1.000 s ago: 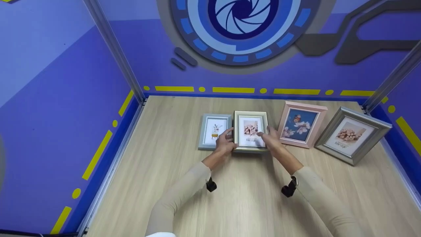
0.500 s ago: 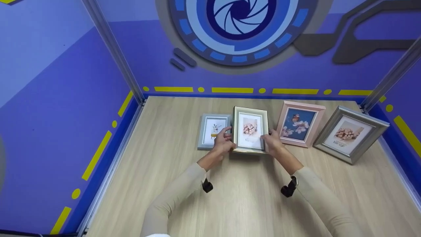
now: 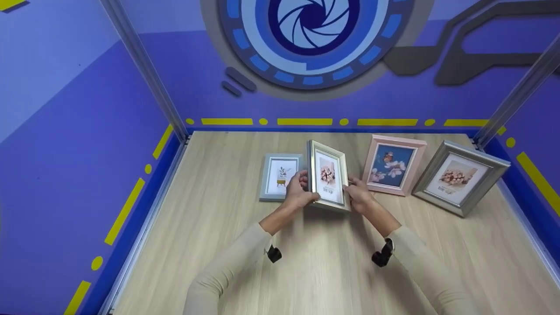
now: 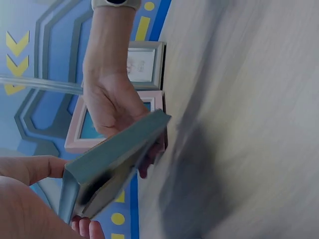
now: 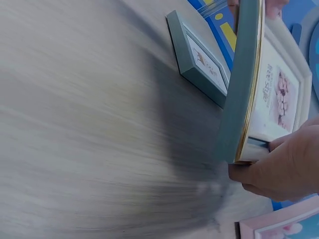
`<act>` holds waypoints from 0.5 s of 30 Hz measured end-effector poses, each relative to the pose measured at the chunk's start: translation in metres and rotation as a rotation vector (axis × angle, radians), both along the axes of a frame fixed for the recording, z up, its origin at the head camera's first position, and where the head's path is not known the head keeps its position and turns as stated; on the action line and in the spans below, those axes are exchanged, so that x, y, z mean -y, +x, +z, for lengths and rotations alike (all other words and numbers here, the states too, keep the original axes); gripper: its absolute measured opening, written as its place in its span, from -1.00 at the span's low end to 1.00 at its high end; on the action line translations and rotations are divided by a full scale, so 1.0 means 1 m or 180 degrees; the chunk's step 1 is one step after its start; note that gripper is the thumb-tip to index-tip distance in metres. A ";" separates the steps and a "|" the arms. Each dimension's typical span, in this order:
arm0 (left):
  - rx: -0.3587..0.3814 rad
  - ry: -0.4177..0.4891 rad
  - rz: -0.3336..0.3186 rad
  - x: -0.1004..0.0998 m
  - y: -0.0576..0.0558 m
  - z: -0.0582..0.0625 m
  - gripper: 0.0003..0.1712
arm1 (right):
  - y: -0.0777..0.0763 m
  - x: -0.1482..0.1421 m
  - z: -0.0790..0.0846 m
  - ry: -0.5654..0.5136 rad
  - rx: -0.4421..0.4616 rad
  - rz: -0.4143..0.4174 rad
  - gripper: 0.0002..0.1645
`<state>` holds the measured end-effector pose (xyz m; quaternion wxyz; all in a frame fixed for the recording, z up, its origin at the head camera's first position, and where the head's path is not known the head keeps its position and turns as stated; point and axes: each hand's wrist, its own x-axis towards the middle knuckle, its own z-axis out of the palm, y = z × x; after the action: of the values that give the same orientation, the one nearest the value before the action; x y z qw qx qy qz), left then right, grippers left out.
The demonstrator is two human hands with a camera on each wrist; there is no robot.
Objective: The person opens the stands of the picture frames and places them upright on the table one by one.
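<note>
Between both hands a cream-and-gold picture frame [image 3: 327, 175] with a pink flower print is held off the table, turned so that its left side edge shows. My left hand [image 3: 299, 190] grips its left side, thumb near the lower corner and fingers behind. On the opposite side, my right hand [image 3: 361, 195] pinches the right edge with the thumb toward the front. In the left wrist view the underside and part of the back of the picture frame [image 4: 119, 149] are visible. Just left of it, a light blue picture frame [image 3: 268, 177] is partly covered by my left hand.
A pink picture frame [image 3: 366, 169] stands right of my right hand, showing a blossom picture. Farther right is a larger silver picture frame [image 3: 477, 192], set at an angle. Blue panels with yellow dashes [image 3: 305, 121] bound the wooden table [image 3: 210, 175].
The cream-and-gold frame has risen off the table and swivelled, its face now turned toward the right. Both hands have moved with it and keep their hold. The other frames stay in place.
</note>
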<state>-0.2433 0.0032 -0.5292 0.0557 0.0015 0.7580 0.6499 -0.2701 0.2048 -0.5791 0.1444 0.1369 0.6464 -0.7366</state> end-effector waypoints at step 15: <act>-0.0106 0.0269 -0.0617 -0.004 0.015 0.014 -0.12 | 0.013 0.002 0.000 -0.1014 0.0464 0.0685 -0.41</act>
<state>-0.2287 0.0076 -0.5148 0.1057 0.0879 0.7271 0.6727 -0.2569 0.2033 -0.5796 0.2886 0.0954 0.5205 -0.7979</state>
